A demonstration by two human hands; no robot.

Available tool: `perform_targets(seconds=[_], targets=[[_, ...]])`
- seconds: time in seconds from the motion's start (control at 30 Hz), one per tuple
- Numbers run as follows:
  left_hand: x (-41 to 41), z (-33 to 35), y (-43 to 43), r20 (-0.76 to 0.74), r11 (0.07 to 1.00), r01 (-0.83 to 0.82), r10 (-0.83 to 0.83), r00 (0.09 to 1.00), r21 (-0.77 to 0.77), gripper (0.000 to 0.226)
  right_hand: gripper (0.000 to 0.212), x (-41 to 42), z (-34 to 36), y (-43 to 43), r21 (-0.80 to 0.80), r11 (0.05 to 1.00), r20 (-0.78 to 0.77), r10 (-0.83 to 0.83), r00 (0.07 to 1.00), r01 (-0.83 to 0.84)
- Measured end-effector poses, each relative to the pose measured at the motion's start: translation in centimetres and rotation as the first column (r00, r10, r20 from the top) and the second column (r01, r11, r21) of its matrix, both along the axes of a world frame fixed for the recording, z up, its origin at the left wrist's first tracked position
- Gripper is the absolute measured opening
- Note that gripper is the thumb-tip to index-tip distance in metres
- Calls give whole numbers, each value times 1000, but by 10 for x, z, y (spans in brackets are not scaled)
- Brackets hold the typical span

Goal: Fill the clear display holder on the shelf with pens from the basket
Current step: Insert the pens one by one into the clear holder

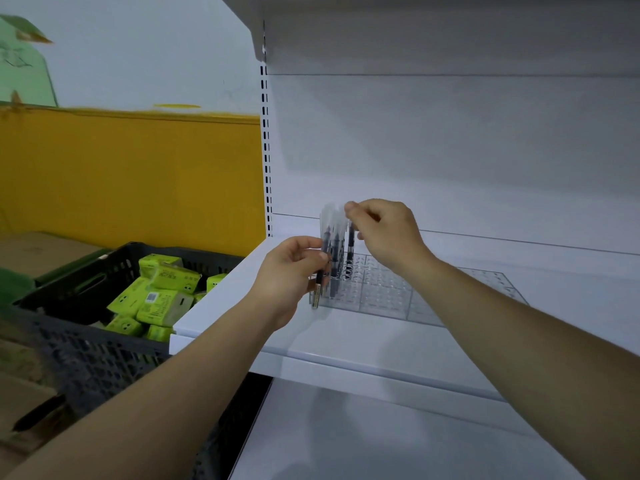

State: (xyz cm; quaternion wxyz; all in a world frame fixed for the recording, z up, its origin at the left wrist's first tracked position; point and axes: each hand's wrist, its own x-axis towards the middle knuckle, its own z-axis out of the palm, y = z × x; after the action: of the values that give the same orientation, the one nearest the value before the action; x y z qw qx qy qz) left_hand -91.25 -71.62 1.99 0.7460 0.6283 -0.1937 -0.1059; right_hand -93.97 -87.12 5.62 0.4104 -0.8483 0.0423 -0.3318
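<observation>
The clear display holder (398, 296), a flat tray with a grid of round holes, lies on the white shelf (346, 337). My left hand (291, 275) grips a small bunch of dark pens with clear caps (330, 237) upright over the holder's left end. My right hand (384, 233) pinches the clear top of one pen (350, 237) that stands upright above the holder's left holes. Whether its tip sits in a hole is hidden. The dark basket (104, 341) stands to the left, below shelf level.
The basket holds several lime-green packs (159, 299). Cardboard boxes (31, 254) lie behind and under it. A yellow wall panel (138, 174) rises at the left. The shelf's slotted upright (266, 150) and an upper shelf (415, 29) frame the bay.
</observation>
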Motion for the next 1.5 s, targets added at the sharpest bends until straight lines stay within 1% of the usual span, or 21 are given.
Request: perform_targets(seconds=[0.07,0.17,0.27,0.33,0.4,0.5,0.53,0.57,0.63,0.7,0.73,0.8,0.87,0.9,0.97,1.07,1.13,1.23,1.3,1.4,1.5], targets=[[-3,2,-4,15,1000,17,-17,1000,-8,17,35,-7,3,7,-15,996,-45,84,996,-84],[-7,5,-8,22,999,35,-35,999,-32,18,30,-11,6,9,-28,995,-59,95,994,-97],[-6,6,-7,33,999,34,-34,999,6,17,24,-11,11,6,70,994,-35,89,995,-86],[-5,4,-4,33,999,31,-32,999,43,16,20,-9,16,1,150,987,23,56,998,-59],[-3,3,-1,28,997,19,-22,999,74,16,18,-7,20,-5,196,980,69,15,997,-28],[-2,1,3,32,994,3,-7,999,112,14,17,-1,21,-14,198,980,122,-59,991,34],[0,-1,4,56,989,-10,1,998,146,12,16,2,19,-17,195,979,131,-82,988,56],[1,-5,6,112,977,-33,9,994,210,11,14,5,17,-19,190,979,134,-101,986,74],[2,-17,11,303,906,-102,-30,953,411,9,12,11,12,-21,170,981,122,-119,985,98],[2,-33,18,462,779,-175,-162,872,602,12,10,15,7,-22,152,983,107,-117,987,100],[2,-41,21,502,701,-212,-236,832,681,21,9,17,4,-23,147,984,101,-114,988,98],[0,-51,27,537,556,-292,-351,767,779,48,9,21,1,-22,149,985,88,-106,990,93],[-2,-56,29,562,486,-350,-408,720,801,80,8,24,0,-20,155,984,88,-100,991,86],[-3,-57,30,561,455,-367,-429,708,811,90,8,25,0,-19,153,985,90,-97,991,82],[-5,-57,30,536,385,-384,-465,705,839,95,9,26,0,-18,132,988,94,-94,991,81],[-9,-60,32,467,278,-376,-520,715,884,80,9,27,1,-18,83,993,93,-94,991,86],[-12,-62,34,439,237,-370,-541,718,898,74,10,27,1,-18,63,993,95,-101,990,95],[-13,-68,34,433,224,-373,-545,718,901,68,11,27,-4,-20,33,993,76,-115,990,113],[-12,-71,34,441,224,-383,-545,713,896,70,10,28,-10,-20,28,994,45,-108,993,106],[-12,-72,34,448,216,-399,-548,706,891,78,8,29,-19,-18,29,995,2,-95,995,95],[-12,-73,34,454,227,-398,-548,702,889,74,12,30,-24,-15,44,994,-3,-104,995,104]])
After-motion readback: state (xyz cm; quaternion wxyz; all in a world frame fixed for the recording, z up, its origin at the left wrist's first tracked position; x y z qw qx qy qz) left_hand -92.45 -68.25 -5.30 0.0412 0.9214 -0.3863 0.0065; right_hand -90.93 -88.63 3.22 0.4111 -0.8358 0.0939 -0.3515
